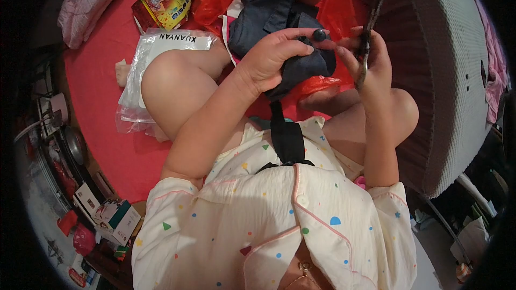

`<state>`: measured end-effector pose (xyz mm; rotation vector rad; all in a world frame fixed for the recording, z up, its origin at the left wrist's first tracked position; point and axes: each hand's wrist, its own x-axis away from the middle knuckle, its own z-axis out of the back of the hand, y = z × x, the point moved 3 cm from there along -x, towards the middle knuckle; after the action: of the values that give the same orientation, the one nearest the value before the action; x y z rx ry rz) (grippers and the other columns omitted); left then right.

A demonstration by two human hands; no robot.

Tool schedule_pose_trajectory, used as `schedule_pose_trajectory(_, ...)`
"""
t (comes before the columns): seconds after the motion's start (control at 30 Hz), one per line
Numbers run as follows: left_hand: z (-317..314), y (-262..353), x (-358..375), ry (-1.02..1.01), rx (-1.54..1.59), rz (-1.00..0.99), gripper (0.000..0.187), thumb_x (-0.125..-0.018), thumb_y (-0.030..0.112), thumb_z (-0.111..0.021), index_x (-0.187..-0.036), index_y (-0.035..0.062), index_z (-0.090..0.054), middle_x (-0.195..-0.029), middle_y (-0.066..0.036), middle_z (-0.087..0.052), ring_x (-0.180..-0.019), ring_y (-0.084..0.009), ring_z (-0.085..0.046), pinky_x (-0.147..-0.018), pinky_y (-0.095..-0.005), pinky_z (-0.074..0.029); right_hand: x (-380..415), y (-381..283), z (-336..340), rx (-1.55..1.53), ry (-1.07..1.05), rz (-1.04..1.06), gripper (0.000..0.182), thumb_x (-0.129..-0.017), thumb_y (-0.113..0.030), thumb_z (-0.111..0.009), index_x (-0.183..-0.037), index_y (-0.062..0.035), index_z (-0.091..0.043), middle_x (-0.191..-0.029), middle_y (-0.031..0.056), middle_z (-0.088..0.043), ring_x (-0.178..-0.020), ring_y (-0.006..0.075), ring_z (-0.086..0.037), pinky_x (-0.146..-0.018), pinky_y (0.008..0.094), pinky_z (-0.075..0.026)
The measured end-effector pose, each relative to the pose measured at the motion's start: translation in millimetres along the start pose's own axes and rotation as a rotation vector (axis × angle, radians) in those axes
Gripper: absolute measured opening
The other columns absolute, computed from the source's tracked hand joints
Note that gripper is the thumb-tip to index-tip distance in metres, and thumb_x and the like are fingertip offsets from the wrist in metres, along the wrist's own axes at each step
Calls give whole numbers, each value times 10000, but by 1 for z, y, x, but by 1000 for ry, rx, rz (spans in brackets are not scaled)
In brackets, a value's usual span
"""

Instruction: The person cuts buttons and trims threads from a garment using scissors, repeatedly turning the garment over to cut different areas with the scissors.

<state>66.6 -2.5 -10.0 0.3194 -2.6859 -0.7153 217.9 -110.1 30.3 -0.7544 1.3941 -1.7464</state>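
Observation:
My left hand (pixel 274 56) is closed, thumb and bent fingers gripping a dark navy garment (pixel 312 70) whose folds hang below the fingers. A round black button-like piece (pixel 319 35) sits at its fingertips. Close by on the right, my right hand (pixel 373 59) has its fingers bent, thumb and forefinger tips near the black piece. A long thin dark strip (pixel 379 5) with a shiny lower end crosses in front of this hand. What the right fingers pinch, I cannot tell. More navy cloth (pixel 263 8) lies beyond, over a red plastic bag (pixel 344 0).
Both bare legs are folded on a red sheet (pixel 102 123). To the left lie a clear plastic bag (pixel 145 53), a yellow-and-red packet (pixel 169 0) and a pink pillow (pixel 94 2). A grey padded panel (pixel 451 75) stands at right. Small boxes (pixel 115 220) sit lower left.

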Motion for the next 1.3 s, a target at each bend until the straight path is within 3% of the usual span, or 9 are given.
schedule_pose_trajectory(0.1,5,-2,0,29,-5,4,420,-865,-26,-526,-1285,-31,-542,-1157,-133,-649,-1034,-195,-661,-950,-323,-527,-7,2,-9,-20,-5,49,440,-832,-30,-736,-1176,18,-466,-936,104,-675,-836,137,-657,-764,241,-513)
schedule_pose_trajectory(0.27,3,-3,0,40,-34,-32,427,-855,-38,-531,-1281,-23,-556,-1140,-118,-651,-1003,-169,-663,-921,-301,-538,-14,0,-22,-262,-56,-148,439,-838,-18,-724,-1170,57,-446,-931,147,-677,-852,228,-705,-797,287,-552)
schedule_pose_trajectory(0.4,0,2,3,57,-105,-65,432,-850,-40,-534,-1280,-22,-565,-1154,-109,-649,-1017,-150,-649,-925,-286,-527,-16,5,-25,-297,-47,-173,438,-840,-11,-718,-1172,68,-442,-926,149,-672,-848,229,-702,-796,294,-562)
schedule_pose_trajectory(1.0,-4,-2,4,116,-330,-162,384,-852,47,-569,-1223,-41,-614,-1072,-65,-667,-949,-85,-613,-856,-207,-479,-13,15,-31,-281,7,-106,464,-817,3,-736,-1164,64,-433,-930,142,-669,-821,211,-694,-779,289,-564)
schedule_pose_trajectory(1.13,-5,1,5,96,-613,-244,438,-861,33,-587,-1294,-34,-558,-1165,-82,-639,-1062,-117,-588,-963,-253,-444,-12,20,-33,-300,-3,-157,485,-798,-7,-761,-1165,45,-449,-899,103,-654,-810,169,-669,-763,273,-558)
schedule_pose_trajectory(1.23,-4,-2,3,134,-590,-258,406,-856,40,-610,-1254,-39,-584,-1149,-80,-636,-1071,-113,-570,-970,-258,-424,-14,23,-31,-332,-19,-185,476,-796,-34,-769,-1163,27,-472,-871,60,-639,-764,125,-634,-699,236,-530)
schedule_pose_trajectory(1.3,-2,2,3,260,-691,-410,324,-851,62,-642,-1163,-22,-622,-1092,-65,-648,-1026,-110,-582,-930,-247,-435,-15,23,-27,-332,-19,-203,475,-794,-50,-774,-1163,18,-483,-857,39,-632,-732,104,-611,-655,213,-508)
